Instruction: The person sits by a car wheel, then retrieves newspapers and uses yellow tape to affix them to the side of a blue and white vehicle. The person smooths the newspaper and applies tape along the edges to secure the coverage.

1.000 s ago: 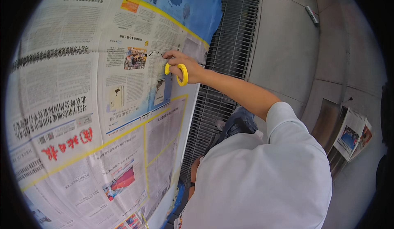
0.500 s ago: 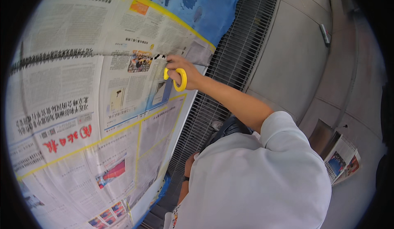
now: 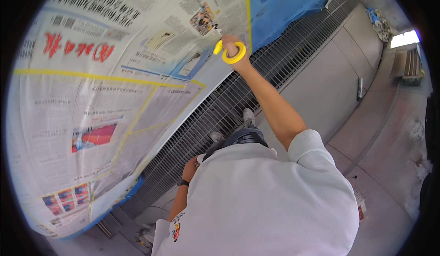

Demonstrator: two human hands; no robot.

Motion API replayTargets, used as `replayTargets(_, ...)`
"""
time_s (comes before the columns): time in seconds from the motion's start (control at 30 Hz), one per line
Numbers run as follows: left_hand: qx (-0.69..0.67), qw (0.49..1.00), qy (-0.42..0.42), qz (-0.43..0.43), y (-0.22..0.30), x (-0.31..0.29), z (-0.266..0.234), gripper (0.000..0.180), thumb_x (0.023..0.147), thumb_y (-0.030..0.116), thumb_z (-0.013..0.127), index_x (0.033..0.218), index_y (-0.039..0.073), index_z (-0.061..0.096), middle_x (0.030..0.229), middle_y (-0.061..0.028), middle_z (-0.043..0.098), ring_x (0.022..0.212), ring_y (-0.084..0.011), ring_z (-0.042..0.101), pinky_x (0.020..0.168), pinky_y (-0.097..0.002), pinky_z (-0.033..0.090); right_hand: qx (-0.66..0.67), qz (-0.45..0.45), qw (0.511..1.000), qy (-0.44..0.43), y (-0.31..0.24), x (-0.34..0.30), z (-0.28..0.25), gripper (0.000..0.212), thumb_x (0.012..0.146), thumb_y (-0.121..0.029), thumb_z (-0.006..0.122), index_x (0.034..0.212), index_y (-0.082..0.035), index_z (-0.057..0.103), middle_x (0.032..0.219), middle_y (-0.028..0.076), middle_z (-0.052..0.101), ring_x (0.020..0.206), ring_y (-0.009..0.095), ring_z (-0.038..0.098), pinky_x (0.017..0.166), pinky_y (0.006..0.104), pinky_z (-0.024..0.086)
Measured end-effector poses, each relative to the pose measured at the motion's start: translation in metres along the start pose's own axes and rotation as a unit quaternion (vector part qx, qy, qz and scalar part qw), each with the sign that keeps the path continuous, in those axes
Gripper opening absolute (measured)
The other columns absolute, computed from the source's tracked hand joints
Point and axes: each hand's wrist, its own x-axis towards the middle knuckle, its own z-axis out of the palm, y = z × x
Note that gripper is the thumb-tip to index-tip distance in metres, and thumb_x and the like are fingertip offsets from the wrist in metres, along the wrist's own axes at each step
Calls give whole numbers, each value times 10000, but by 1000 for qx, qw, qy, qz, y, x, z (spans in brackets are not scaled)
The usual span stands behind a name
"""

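My right hand [image 3: 230,41] is stretched out to newspaper sheets [image 3: 50,91] that cover a large panel at left. Looped over its fingers is a roll of yellow tape [image 3: 242,54], with another bit of yellow [image 3: 217,48] beside it; I cannot tell whether that is a loose tape end. Its fingertips are near the sheet's torn dark marks, partly hidden. Yellow tape strips [image 3: 82,75] run along the sheets' seams. My left hand [image 3: 189,168] hangs low by my waist, a dark band on its wrist, its fingers mostly hidden.
Blue film [image 3: 284,8] covers the panel beyond the newspaper. Under my shoes [image 3: 248,117] runs a metal floor grating [image 3: 201,114]. Grey floor plates [image 3: 316,72] lie to the right, with a small grey object [image 3: 360,89] on them and a stack of boards [image 3: 407,66] farther off.
The view has swung, and the newspaper stands higher in it. My right hand, still holding the tape roll, appears farther up and right. My shoes have come into sight.
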Motion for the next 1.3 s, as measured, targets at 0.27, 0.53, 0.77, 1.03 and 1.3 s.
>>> replayTargets(0.27,-1,999,19,-47,-31,-5,17,394,960,343,651,1236,67,703,1159,-194,740,1049,-362,710,886,-472,552,0,-2,1000,-11,4,3,-15,150,901,14,600,1034,-31,547,1029,195,675,915,362,639,832,423,516)
replayTargets(0.53,-34,990,77,-114,-68,-31,29,477,970,400,604,1253,25,691,1183,-208,727,1084,-405,681,946,-483,530,253,417,872,35,25,-28,18,332,1042,-331,604,1150,-33,703,1006,13,685,856,138,621,796,309,525)
replayTargets(0.77,-28,973,190,-129,-82,-32,54,464,956,394,607,1232,34,707,1173,-198,728,1077,-398,682,958,-469,539,279,370,878,119,45,-60,-49,460,1027,-320,531,1235,72,653,1236,167,688,1164,261,652,1051,382,502)
replayTargets(1.03,-142,961,179,-157,-128,-27,90,431,939,383,616,1184,54,748,1157,-199,733,1068,-377,685,955,-464,533,225,398,869,188,41,-36,-46,361,1003,-246,539,1177,53,643,1112,176,671,1047,316,650,958,452,541)
replayTargets(1.3,-258,796,536,-112,-180,-50,-9,727,1010,416,575,1524,-51,360,1523,-352,397,1437,-491,371,1202,-507,327,233,465,844,134,-13,-12,-40,432,1033,-333,444,1241,14,592,1298,192,634,1181,338,612,1041,478,479)
